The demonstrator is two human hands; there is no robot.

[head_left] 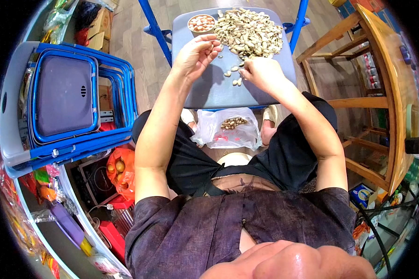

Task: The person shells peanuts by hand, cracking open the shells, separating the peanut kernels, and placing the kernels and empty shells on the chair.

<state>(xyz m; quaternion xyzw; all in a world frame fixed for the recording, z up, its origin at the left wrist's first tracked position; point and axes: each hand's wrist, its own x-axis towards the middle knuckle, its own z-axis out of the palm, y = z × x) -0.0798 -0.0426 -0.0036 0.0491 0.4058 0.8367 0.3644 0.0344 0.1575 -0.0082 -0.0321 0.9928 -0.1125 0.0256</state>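
Note:
A grey-blue stool top (209, 95) holds a large heap of peanut shells (249, 35) and a round cup of shelled peanuts (201, 22). My left hand (196, 56) hovers just in front of the cup, palm turned inward, fingers loosely bent and apart; I see nothing in it. Beside the heap's near edge, my right hand (263, 72) is closed, thumb against the bent fingers, and whatever is between them is hidden. A few loose peanuts (237, 82) lie on the seat by its fingertips.
Below the stool, between my feet, a white plastic bag (209, 128) holds whole peanuts (233, 122). Folded blue-framed chairs (67, 97) lean at left, near an orange bag (121, 169). A wooden table frame (386, 97) stands at right.

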